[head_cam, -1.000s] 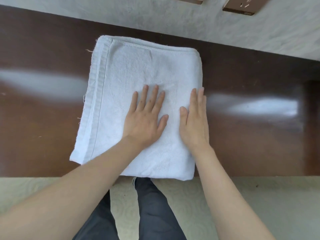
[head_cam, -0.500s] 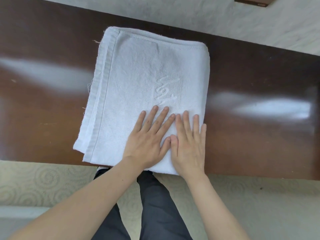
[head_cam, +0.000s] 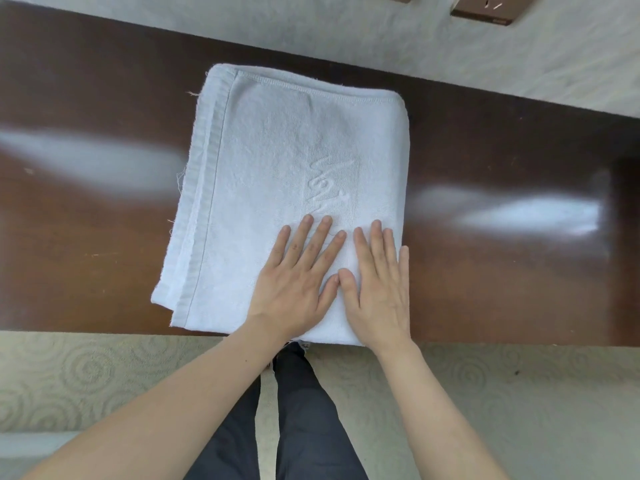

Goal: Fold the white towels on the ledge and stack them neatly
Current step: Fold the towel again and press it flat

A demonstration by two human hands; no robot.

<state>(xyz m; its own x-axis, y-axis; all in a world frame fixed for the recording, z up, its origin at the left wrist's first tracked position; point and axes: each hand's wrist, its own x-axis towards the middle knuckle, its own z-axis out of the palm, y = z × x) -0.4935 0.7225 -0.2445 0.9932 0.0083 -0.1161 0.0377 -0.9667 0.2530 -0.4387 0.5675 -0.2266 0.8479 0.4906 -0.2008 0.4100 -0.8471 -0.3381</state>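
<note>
L hand (head_cam: 294,282) + R hand (head_cam: 379,285) flat, fingers straight, gripping nothing, pressing folded towel (head_cam: 277,161). Smooth outward, keep edges square w/ counter (head_cam: 485,188).

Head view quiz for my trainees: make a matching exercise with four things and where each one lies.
Things:
1. white towel
2. left hand
3. right hand
4. wall socket

Places:
A. flat on the towel near its right edge
B. folded on the brown ledge
C. top right, above the ledge
D. flat on the towel, left of the other hand

Pairs: 1-B, 2-D, 3-A, 4-C
</note>
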